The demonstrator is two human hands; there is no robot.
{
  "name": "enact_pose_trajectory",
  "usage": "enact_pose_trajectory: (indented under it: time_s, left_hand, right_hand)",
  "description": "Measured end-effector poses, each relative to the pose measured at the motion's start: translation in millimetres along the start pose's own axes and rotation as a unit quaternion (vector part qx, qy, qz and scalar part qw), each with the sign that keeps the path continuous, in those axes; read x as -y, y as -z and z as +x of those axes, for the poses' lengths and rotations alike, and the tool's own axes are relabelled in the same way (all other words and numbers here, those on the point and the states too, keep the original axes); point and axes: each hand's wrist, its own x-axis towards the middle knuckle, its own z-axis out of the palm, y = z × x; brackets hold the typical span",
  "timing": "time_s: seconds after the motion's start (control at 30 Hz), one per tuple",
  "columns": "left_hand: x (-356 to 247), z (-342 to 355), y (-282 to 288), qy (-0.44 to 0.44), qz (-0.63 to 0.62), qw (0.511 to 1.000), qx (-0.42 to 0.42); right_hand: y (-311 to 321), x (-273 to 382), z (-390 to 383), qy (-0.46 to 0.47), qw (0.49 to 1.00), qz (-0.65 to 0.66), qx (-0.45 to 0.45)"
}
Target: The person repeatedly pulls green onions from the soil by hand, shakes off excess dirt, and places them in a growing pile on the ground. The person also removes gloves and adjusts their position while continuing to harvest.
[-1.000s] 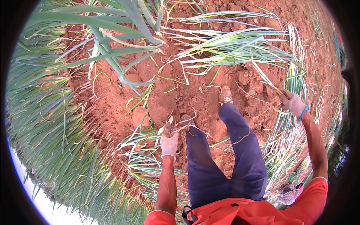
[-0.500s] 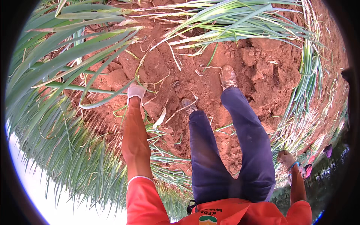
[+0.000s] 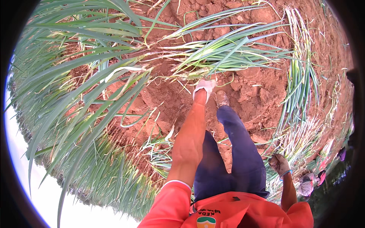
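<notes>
With the left hand [image 3: 205,86] as dial centre, bare soil [image 3: 262,90] leaves clear passage toward 3 o'clock, while laid green stalks [image 3: 230,53] obstruct 1 o'clock, the shoe [image 3: 222,99] 4 o'clock and standing leaves [image 3: 80,91] 9 o'clock.

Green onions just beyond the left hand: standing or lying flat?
Lying flat. The green onions stretch sideways along the soil, pale ends left, green leaves right, beyond the left hand.
</notes>
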Motion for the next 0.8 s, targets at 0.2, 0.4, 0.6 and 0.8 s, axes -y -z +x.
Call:
enact_pose_trajectory:
  time_s: [0.2,0.4,0.6,0.8]
  left_hand:
    - [-130.0,-192.7,-50.3,-0.005,-0.173,0.983,0.068]
    - [8.5,-344.5,69.6,0.048,-0.350,0.936,0.006]
    - [241.1,-462.0,173.5,0.168,-0.466,0.846,-0.197]
    - [343.1,-508.1,143.6,0.133,-0.578,0.792,-0.144]
  right_hand:
    - [21.4,9.7,-49.0,0.010,0.999,0.032,-0.021]
    - [4.4,54.5,-61.0,0.048,0.989,-0.031,0.136]
    - [-70.6,104.5,-60.3,0.142,0.977,-0.092,0.129]
    - [-127.3,152.3,-25.1,0.324,0.902,-0.249,0.140]
